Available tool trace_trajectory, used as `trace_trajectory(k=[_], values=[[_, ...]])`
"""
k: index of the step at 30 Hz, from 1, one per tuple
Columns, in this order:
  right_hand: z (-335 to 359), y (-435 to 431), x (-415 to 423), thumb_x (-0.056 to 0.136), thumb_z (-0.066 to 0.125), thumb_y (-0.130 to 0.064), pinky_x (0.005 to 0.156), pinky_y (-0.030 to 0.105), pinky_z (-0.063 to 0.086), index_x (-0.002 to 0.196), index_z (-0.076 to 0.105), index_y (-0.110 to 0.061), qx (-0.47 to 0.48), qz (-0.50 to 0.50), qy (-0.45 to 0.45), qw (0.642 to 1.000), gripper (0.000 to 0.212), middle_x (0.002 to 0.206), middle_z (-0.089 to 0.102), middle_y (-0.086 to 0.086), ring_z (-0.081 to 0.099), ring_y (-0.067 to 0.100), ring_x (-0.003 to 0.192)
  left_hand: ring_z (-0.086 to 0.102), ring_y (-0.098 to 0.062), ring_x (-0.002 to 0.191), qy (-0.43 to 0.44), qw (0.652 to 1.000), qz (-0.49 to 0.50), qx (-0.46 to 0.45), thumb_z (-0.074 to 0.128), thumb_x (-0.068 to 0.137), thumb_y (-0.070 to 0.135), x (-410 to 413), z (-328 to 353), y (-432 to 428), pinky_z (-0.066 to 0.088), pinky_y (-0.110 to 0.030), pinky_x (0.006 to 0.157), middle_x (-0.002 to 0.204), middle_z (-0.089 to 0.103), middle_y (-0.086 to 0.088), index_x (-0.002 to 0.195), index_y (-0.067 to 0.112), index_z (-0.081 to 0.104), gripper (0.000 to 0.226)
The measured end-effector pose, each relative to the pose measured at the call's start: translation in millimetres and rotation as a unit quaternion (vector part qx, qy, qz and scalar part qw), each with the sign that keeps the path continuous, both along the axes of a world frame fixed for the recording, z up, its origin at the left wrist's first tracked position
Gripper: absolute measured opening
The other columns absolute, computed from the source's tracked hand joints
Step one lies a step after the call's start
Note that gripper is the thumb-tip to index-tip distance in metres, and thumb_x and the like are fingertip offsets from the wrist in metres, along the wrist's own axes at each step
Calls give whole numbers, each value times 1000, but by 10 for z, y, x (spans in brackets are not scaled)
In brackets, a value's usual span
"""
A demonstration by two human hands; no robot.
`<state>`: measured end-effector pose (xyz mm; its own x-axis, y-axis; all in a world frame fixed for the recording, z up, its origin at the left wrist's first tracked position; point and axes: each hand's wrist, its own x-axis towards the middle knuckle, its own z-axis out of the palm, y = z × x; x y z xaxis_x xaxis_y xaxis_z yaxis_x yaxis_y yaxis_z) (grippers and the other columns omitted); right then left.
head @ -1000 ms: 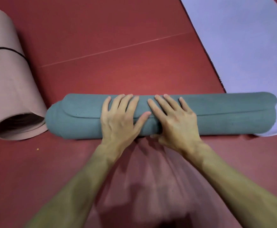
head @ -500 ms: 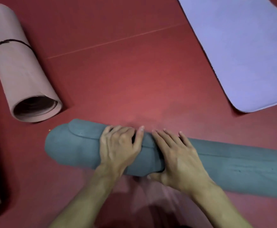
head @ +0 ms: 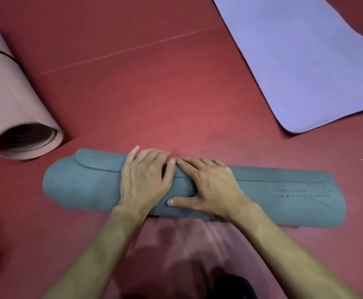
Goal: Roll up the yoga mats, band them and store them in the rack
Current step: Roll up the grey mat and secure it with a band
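Head: left hand [head: 143, 182], right hand [head: 210, 186] press flat, unclenched, on rolled teal mat [head: 79, 186].

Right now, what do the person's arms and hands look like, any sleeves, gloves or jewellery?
The left forearm and right forearm are bare, with no sleeves in view. The left hand and right hand are ungloved, with short, unpainted nails. No rings, watch or wristband show.
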<state>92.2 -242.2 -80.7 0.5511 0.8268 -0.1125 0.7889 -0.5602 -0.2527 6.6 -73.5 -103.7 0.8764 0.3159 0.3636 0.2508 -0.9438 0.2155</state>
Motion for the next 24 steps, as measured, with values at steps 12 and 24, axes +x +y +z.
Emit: trace_trajectory(k=[12, 24], values=[[-35, -265, -375, 74, 59, -83, 121, 61, 28, 154, 48, -16, 45, -89, -88, 991, 105, 156, 51, 6, 45, 28, 145, 71, -22, 106, 4, 999, -33, -20, 52, 101, 37, -36, -11, -149, 46, -49, 106, 115, 77, 0, 117, 17, 78, 37], [-70, -455, 12, 72, 69, -42, 124, 54, 25, 151, 51, -17, 81, -145, -57, 985, 85, 158, 50, 1, 40, 23, 149, 42, -41, 145, 79, 993, -84, 9, 33, 104, 49, 104, 14, -782, 16, -64, 124, 154, 51, -19, 154, 7, 47, 67]])
